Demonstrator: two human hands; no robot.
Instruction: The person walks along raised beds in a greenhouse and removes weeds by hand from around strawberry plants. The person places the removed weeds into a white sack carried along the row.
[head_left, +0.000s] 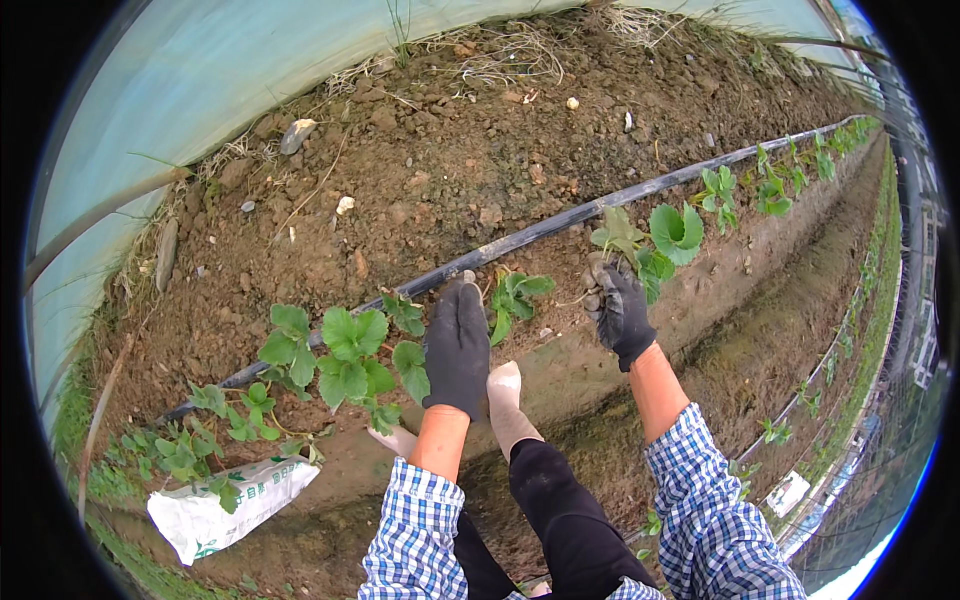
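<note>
Both my hands wear dark work gloves. My left hand (457, 341) reaches over the soil bed beside a black drip pipe (536, 234), fingers straight and together; whether anything is under the palm is hidden. Just right of its fingers a small strawberry plant (514, 300) grows in the soil. My right hand (615, 304) has its fingers curled around the stems of a leafy strawberry plant (675, 234), whose leaves stick out above the glove. A thin pale strand shows by the right fingertips. More strawberry plants (354, 356) stand to the left of my left hand.
A white printed plastic bag (240, 502) lies at lower left. My feet stand in the furrow, near the bed's edge. Plastic sheeting (225, 67) and a curved pole (105, 214) bound the far side. Stones (298, 136) dot the soil. Another planted row (810, 401) runs at right.
</note>
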